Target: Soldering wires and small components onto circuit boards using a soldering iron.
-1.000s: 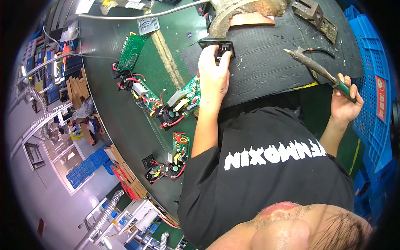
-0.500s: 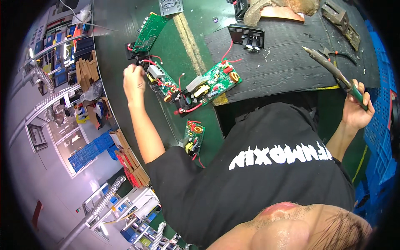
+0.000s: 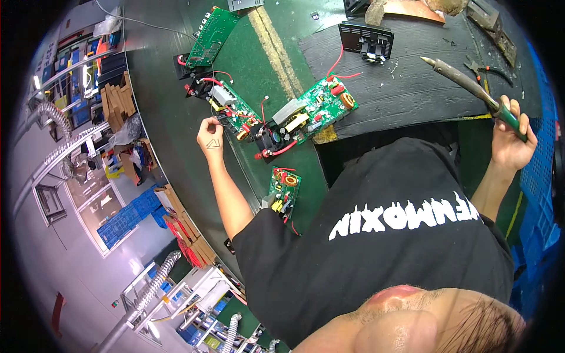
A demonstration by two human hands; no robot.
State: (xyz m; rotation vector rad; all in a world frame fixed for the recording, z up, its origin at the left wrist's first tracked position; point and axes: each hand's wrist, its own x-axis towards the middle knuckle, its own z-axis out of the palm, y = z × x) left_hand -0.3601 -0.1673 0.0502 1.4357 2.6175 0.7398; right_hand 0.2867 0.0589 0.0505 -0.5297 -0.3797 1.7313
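Note:
In my right hand (image 3: 513,136) is a soldering iron (image 3: 465,82), gripped by its green handle, its pointed tip aimed up and left over the black bench mat. My left hand (image 3: 210,136) is closed in a pinch beside a green circuit board (image 3: 238,112) with red wires. A thin grey wire (image 3: 147,22) comes in from the upper left and seems to run to its fingertips. Another populated board (image 3: 321,112) lies to the right with a black fan (image 3: 272,139) at its end. Nearer me is a smaller board (image 3: 286,189).
At the far left stands an upright green board (image 3: 212,38). A black vented panel (image 3: 366,42) with red wires rests on the mat (image 3: 406,94). Pliers (image 3: 488,70) and a metal block (image 3: 494,29) lie at the right. Blue crates (image 3: 544,117) border the right side.
My left hand has drawn back toward me, away from the far end of the left board. The soldering iron stays in my right hand, slightly lower. The whole view has shifted a little.

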